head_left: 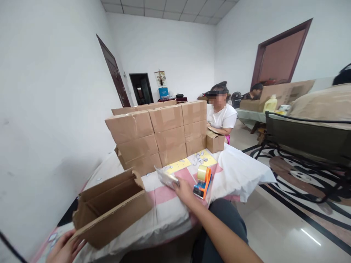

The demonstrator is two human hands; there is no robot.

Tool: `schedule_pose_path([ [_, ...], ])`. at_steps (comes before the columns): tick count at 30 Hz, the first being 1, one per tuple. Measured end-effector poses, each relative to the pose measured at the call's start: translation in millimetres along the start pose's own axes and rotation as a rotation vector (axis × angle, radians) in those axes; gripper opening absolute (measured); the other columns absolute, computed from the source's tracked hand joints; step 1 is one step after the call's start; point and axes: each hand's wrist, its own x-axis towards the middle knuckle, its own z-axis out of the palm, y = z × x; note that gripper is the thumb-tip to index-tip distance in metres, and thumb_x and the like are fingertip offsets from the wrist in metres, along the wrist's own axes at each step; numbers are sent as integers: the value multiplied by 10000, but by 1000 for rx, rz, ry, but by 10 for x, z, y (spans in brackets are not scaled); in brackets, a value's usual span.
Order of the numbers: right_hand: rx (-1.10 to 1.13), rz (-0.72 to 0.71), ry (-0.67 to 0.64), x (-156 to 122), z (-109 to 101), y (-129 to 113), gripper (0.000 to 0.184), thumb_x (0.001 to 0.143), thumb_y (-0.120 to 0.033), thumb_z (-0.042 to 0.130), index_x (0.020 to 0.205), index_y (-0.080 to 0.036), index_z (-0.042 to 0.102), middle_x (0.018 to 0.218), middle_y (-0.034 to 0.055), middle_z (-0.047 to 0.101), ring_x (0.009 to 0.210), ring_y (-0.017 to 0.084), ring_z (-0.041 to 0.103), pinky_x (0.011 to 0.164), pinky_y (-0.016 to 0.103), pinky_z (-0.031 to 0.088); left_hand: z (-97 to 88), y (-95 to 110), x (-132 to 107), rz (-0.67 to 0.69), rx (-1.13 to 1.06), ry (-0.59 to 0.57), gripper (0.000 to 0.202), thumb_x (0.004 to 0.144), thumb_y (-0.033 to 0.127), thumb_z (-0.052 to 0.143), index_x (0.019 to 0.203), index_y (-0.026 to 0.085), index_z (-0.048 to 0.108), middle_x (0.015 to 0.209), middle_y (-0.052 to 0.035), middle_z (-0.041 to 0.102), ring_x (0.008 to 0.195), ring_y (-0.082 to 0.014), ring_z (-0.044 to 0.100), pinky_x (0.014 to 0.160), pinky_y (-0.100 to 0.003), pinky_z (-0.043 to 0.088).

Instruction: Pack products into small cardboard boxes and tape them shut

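An open cardboard box (117,219) stands tilted at the near left of the table, its upper side uncovered and its inside in shadow. My left hand (64,248) grips the box's near-left corner, with the fingers partly hidden. Over the cloth, to the right of this box, my right hand (183,190) is closed on a clear plastic packet (166,178); what the packet contains is too blurred to tell. Just right of that hand lies an orange and blue tape dispenser (205,184) with a yellowish tape roll (203,173).
Taped cardboard boxes (168,137) are stacked across the table's back. A small box (215,141) stands at their right, before a person in a white shirt (223,117). A patterned cloth (238,164) covers the table. Farther right are a dark folding chair (309,142) and another person.
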Motion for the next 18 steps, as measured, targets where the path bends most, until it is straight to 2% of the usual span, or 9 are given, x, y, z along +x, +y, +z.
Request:
schedule_pose_path([
  [3, 243, 105, 11, 3, -52, 61, 277, 879, -343, 555, 991, -143, 709, 977, 148, 761, 896, 290, 720, 791, 396, 554, 116, 80, -79, -42, -32, 1, 159, 547, 336, 672, 686, 303, 603, 675, 86, 707, 617, -178, 685, 575, -319, 595],
  [5, 408, 141, 25, 24, -119, 47, 325, 863, -391, 558, 1016, -141, 700, 994, 135, 761, 883, 277, 723, 753, 389, 576, 198, 90, -79, -79, -6, -6, 153, 598, 345, 653, 740, 290, 631, 695, 71, 701, 579, -164, 651, 500, -282, 554],
  [7, 519, 139, 74, 54, -204, 6, 368, 834, -423, 582, 1047, -142, 689, 1033, 128, 754, 914, 268, 720, 748, 381, 591, 285, 66, -60, -79, 21, -34, 168, 656, 350, 637, 807, 275, 648, 740, 51, 701, 585, -155, 635, 486, -257, 534],
  [11, 643, 117, 137, 108, -403, -114, 458, 815, -474, 615, 1151, -166, 662, 1106, 122, 735, 940, 258, 712, 763, 389, 610, 490, -30, -75, -32, 34, -182, 189, 780, 339, 602, 943, 259, 655, 962, 3, 721, 737, -153, 676, 591, -246, 555],
  [13, 707, 62, 191, 116, -501, -184, 505, 816, -494, 632, 1221, -192, 640, 1130, 107, 728, 990, 260, 699, 819, 408, 607, 600, -79, -111, -39, 66, -242, 189, 832, 324, 573, 979, 240, 657, 1061, -34, 717, 825, -167, 690, 653, -265, 563],
  [16, 815, -64, 307, 100, -624, -300, 569, 799, -499, 677, 1291, -222, 606, 1152, 80, 719, 1096, 264, 660, 922, 438, 578, 740, -106, -130, -45, 111, -238, 203, 876, 319, 540, 1000, 217, 664, 1153, -70, 707, 977, -206, 684, 773, -324, 569],
  [18, 885, -110, 326, 78, -682, -377, 588, 797, -490, 689, 1321, -248, 579, 1164, 61, 713, 1089, 258, 660, 908, 449, 586, 808, -70, -89, -35, 88, -224, 237, 899, 364, 521, 1030, 232, 669, 1178, -54, 710, 1055, -222, 670, 858, -361, 560],
])
